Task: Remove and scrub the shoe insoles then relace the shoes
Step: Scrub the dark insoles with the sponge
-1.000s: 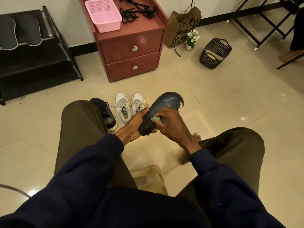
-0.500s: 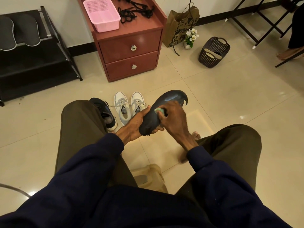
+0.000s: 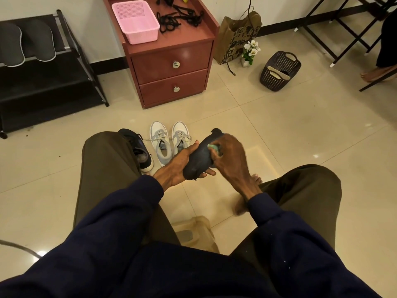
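I sit with a dark insole (image 3: 198, 161) held between my knees. My left hand (image 3: 179, 166) grips its heel end from below. My right hand (image 3: 231, 157) presses a small green sponge (image 3: 213, 148) against the insole's upper part and covers most of its toe end. On the floor ahead stand a pair of white and grey sneakers (image 3: 169, 144) with laces in, and a black sneaker (image 3: 137, 150) partly hidden by my left knee. Black laces (image 3: 179, 17) lie on the red cabinet (image 3: 171, 67). Two dark insoles (image 3: 25, 45) lean on the black shoe rack (image 3: 43, 82).
A pink basket (image 3: 136, 21) sits on the cabinet. A paper bag (image 3: 237, 38), a small pot of white flowers (image 3: 249, 52) and a dark basket (image 3: 279, 70) stand on the tiled floor at the right. A folding frame and another person's foot (image 3: 378, 73) are at far right.
My right hand has slid with the sponge up the insole toward its toe, now covering that end. The left hand keeps its hold on the heel. The view has tilted slightly.
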### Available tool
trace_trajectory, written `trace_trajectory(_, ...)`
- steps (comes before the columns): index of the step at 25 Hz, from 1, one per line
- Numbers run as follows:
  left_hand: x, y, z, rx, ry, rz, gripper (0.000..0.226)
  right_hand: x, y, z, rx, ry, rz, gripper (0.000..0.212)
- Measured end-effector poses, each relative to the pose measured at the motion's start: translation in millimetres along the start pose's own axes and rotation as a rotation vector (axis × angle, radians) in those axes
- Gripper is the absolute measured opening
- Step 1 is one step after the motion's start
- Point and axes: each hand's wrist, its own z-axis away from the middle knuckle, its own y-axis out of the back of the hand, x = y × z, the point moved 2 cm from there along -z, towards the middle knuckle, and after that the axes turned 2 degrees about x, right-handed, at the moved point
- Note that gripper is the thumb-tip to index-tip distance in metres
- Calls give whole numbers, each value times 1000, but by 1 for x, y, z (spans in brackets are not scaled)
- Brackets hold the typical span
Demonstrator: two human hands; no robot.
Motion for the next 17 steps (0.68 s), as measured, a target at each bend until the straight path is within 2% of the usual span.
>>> trace_trajectory(2,0,2,0,60,-4,6,41,-17,-8,6,-161,133,-56,12)
trace_trajectory(3,0,3,-1,72,-10,10,41,-21,-9,7,-183,168,-35,11)
trace_trajectory(7,0,3,-4,6,-19,13,48,0,8,-6,60,-16,110,13)
trace_trajectory(8,0,2,-3,2,-14,11,48,2,8,-4,59,-27,93,13)
trace_trajectory(11,-1,5,-4,46,-22,24,46,-17,-6,6,-155,113,-42,13)
trace_trajectory(12,-1,7,-6,53,-31,36,44,-21,-9,8,-174,151,-32,13)
trace_trajectory(15,0,6,-8,30,-31,73,45,-5,-2,-3,8,64,63,12)
trace_trajectory(17,0,3,-7,33,-24,116,45,6,1,-3,58,-12,2,13)
